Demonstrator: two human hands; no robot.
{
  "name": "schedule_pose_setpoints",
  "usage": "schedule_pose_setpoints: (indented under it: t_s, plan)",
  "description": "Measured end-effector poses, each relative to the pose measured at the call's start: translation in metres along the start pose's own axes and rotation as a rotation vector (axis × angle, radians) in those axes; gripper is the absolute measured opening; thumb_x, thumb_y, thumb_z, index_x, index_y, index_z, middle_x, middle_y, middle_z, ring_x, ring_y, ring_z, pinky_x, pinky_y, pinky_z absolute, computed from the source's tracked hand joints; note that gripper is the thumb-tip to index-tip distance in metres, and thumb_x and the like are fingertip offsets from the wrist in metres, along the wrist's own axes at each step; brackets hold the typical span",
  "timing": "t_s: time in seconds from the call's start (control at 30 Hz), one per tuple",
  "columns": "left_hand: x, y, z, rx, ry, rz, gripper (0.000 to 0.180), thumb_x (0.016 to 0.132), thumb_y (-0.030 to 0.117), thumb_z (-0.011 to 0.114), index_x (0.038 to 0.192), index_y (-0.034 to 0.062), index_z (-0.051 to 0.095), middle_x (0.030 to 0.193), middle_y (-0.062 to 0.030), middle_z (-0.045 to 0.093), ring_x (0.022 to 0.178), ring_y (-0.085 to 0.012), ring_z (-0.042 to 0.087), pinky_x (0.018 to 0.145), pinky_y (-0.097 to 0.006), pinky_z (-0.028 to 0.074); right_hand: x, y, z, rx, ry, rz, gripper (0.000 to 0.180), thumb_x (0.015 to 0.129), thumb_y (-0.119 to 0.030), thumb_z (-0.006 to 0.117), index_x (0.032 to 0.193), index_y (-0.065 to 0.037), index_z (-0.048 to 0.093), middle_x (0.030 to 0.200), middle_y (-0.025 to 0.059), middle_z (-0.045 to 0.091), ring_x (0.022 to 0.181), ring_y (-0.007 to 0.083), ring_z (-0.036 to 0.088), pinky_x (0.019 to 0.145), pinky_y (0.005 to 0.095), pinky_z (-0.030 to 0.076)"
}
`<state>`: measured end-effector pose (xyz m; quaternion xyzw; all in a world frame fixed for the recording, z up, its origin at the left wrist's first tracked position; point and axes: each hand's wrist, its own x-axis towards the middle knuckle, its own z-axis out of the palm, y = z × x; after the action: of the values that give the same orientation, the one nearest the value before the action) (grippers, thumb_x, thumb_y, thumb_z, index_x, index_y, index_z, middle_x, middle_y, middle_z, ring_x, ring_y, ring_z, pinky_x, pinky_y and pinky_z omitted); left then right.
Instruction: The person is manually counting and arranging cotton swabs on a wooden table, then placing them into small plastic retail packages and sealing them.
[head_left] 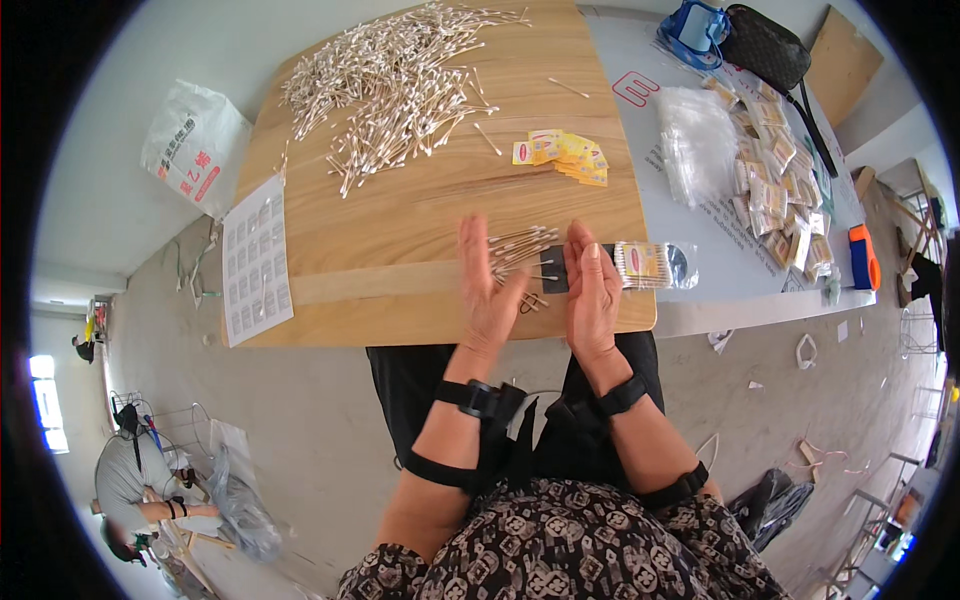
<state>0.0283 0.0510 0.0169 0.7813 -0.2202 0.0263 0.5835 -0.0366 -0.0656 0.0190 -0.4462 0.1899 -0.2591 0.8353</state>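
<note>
My left hand [487,305] is open, fingers stretched away from me, at the left side of a small bunch of cotton swabs [522,243]. The swabs lie crosswise on the table between my hands, some tips partly covered. Opposite it, my right hand [592,305] is also open, its fingers straight and side by side, over a dark grey strip [553,282]. Just right of that hand lies a clear bag of cotton swabs [643,265] with a yellow card in it. I cannot tell whether either hand touches the swabs.
A large heap of loose swabs [395,90] covers the wooden table's far left. Yellow cards [570,155] lie fanned beyond my hands. On the grey surface to the right are clear bags [693,145], packed swab bags [785,190] and an orange-blue tool [864,258]. A printed sheet [256,262] hangs over the left edge.
</note>
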Motion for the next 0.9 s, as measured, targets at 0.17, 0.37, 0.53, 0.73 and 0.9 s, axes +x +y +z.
schedule_pose_setpoints:
  t_s: [0.17,0.37,0.53,0.73,0.9]
  plan:
    - [0.025,0.022,-0.023,0.589,-0.526,0.144,0.101,0.06,0.017,0.083,0.148,0.006,0.035,0.151,-0.0159,0.037,0.144,-0.0361,0.027,0.119,-0.043,0.02,0.006,-0.003,-0.009,-0.003,0.03,-0.027,0.049,0.105,-0.029,0.044,0.137,0.009,0.045,0.14,0.0173,0.049,0.133,0.0243,0.045,0.115,0.0365,0.032]
    - [0.029,0.012,-0.01,0.593,-0.495,0.115,0.08,0.07,0.025,0.081,0.138,0.0037,0.044,0.14,-0.0146,0.046,0.135,-0.0374,0.036,0.114,-0.048,0.027,0.009,-0.001,-0.005,-0.049,0.047,-0.001,0.049,0.106,-0.029,0.043,0.136,0.009,0.046,0.14,0.0161,0.049,0.132,0.0229,0.045,0.115,0.0365,0.033]
    - [0.002,0.017,0.013,0.9,-0.416,0.129,0.079,0.088,0.045,0.062,0.148,0.0018,0.034,0.154,-0.016,0.033,0.147,-0.0305,0.023,0.119,-0.051,0.014,0.025,-0.003,-0.003,-0.021,0.041,-0.01,0.049,0.106,-0.029,0.042,0.137,0.009,0.045,0.14,0.0167,0.049,0.134,0.0235,0.044,0.117,0.0365,0.031]
    - [-0.002,0.023,0.004,0.983,-0.539,0.139,0.08,0.091,0.053,0.053,0.151,0.0061,0.03,0.159,-0.0132,0.025,0.15,-0.0226,0.017,0.12,-0.053,0.004,0.021,-0.001,-0.003,0.017,0.027,-0.036,0.053,0.105,-0.032,0.044,0.139,0.009,0.044,0.141,0.0162,0.048,0.132,0.0224,0.044,0.115,0.0349,0.032]
    - [0.01,0.019,-0.009,0.879,-0.564,0.276,0.073,0.096,0.047,0.048,0.152,0.005,0.028,0.158,-0.016,0.025,0.149,-0.0275,0.017,0.12,-0.05,0.005,0.021,-0.006,-0.01,-0.02,0.046,-0.034,0.054,0.105,-0.034,0.046,0.139,0.007,0.045,0.14,0.0142,0.05,0.129,0.02,0.047,0.111,0.0321,0.036]
